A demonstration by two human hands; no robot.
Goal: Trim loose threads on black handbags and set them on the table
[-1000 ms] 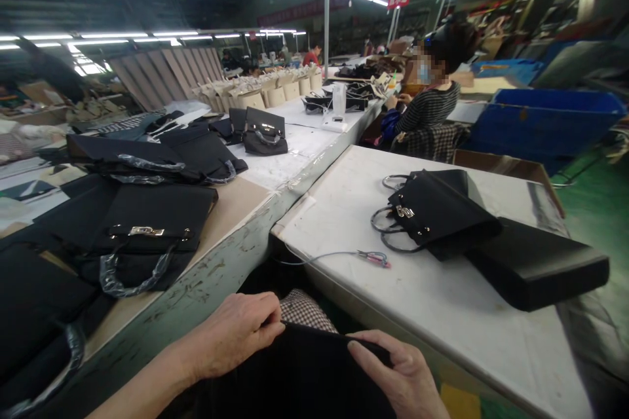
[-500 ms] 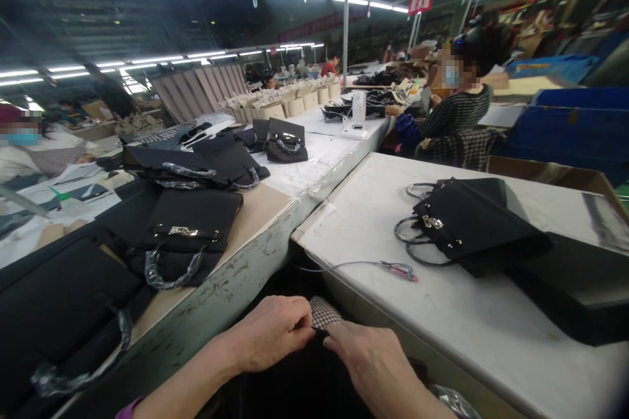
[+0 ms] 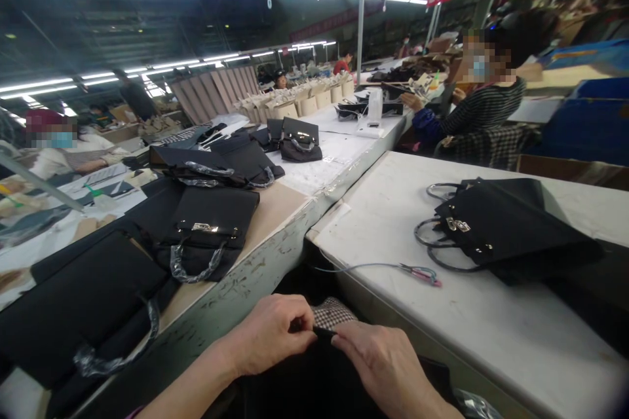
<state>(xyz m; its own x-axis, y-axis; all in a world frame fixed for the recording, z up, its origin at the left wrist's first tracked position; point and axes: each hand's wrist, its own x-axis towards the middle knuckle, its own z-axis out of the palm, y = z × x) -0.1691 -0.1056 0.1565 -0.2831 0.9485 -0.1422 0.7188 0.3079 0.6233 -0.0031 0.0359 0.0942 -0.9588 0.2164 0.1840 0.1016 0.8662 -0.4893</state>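
My left hand point(image 3: 268, 334) and my right hand point(image 3: 383, 363) meet low in the view, in the gap between two tables. Both pinch the top edge of a black piece of material point(image 3: 319, 383) on my lap, fingertips almost touching. A checked cloth point(image 3: 333, 314) shows just behind the fingers. On the white table point(image 3: 393, 222) to the right lie a black handbag point(image 3: 496, 226) with a gold clasp and small thread snips point(image 3: 422, 273) on a cord.
The long worn table point(image 3: 275, 216) on the left carries several black handbags point(image 3: 206, 229), some with wrapped handles, and beige bags further back. A person in a striped top point(image 3: 484, 108) sits ahead on the right; another masked person point(image 3: 63, 147) sits far left.
My hands came together at the edge of the black material, from apart to fingertips nearly touching. The camera tilted up and turned slightly left, bringing the left-side person into view.
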